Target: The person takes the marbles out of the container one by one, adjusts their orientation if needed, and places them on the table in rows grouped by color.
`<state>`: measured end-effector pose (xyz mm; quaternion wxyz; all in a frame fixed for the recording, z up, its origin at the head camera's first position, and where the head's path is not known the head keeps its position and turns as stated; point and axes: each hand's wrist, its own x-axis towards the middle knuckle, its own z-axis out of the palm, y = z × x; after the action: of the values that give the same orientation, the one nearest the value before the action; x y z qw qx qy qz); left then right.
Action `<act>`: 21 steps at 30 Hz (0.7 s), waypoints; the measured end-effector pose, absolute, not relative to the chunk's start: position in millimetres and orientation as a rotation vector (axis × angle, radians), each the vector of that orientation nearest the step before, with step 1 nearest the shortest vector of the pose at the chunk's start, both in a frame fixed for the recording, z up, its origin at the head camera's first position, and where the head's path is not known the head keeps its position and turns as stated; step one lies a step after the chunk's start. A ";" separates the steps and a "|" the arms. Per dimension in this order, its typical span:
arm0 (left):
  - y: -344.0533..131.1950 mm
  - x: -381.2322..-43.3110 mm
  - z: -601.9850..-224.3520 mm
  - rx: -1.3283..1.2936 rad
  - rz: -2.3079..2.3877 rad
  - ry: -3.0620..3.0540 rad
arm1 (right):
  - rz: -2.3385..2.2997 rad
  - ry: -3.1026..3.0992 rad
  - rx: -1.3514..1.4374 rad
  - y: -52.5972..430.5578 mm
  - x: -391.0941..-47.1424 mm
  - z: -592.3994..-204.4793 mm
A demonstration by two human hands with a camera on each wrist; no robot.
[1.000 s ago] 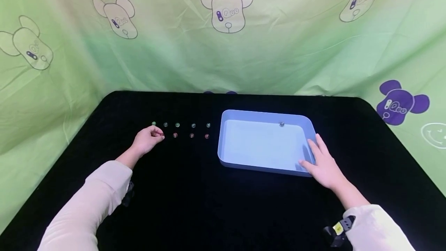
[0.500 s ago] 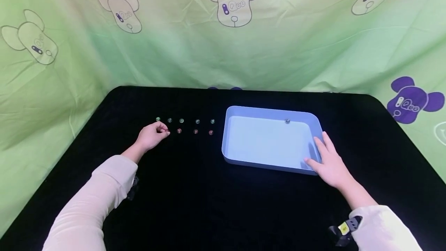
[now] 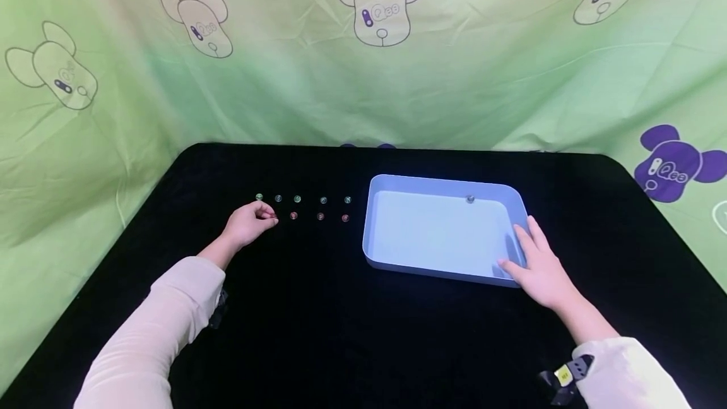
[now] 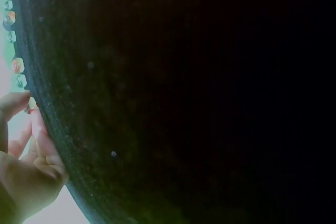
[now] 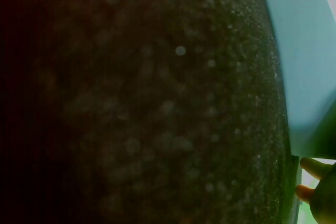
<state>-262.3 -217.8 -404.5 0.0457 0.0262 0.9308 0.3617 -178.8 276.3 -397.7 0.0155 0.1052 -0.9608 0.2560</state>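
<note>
My left hand (image 3: 247, 226) pinches a small glass marble (image 4: 32, 103) between thumb and fingertip, low over the black tabletop at the left end of the front row. Beside it lie more reddish marbles (image 3: 293, 215), with a back row of greenish marbles (image 3: 297, 199) behind them. To the right stands a shallow blue tray (image 3: 443, 274), with one marble (image 3: 470, 199) near its back wall. At the tray's front right corner rests my right hand (image 3: 542, 273). Its fingers are spread and fairly straight along the rim, and the thumb reaches over into the tray.
A black cloth-like surface (image 3: 341, 333) covers the table, with rounded back corners. Green fabric (image 3: 284, 93) printed with mouse-head figures hangs behind and along both sides. The tray stands to the right of the marble rows.
The head view has shifted slightly, moving everything a little to the right in the picture. Both hands keep nearly the same place beside the marbles and the tray.
</note>
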 end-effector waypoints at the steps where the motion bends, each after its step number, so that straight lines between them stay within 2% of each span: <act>1: -217.9 -262.2 -404.6 0.071 1.119 2.835 | 0.794 -2.987 0.326 276.2 -178.7 -397.9; 13: -221.9 -258.7 -404.8 0.011 1.315 2.743 | 0.780 -2.985 0.337 277.1 -180.0 -398.5; 21: -218.2 -251.3 -391.6 -0.030 1.311 2.758 | 0.790 -2.989 0.336 277.4 -179.1 -398.7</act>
<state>-251.3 -218.2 -391.6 0.0437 -0.0100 0.9023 0.4288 -179.1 277.4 -398.7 0.0160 0.1081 -0.9610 0.2539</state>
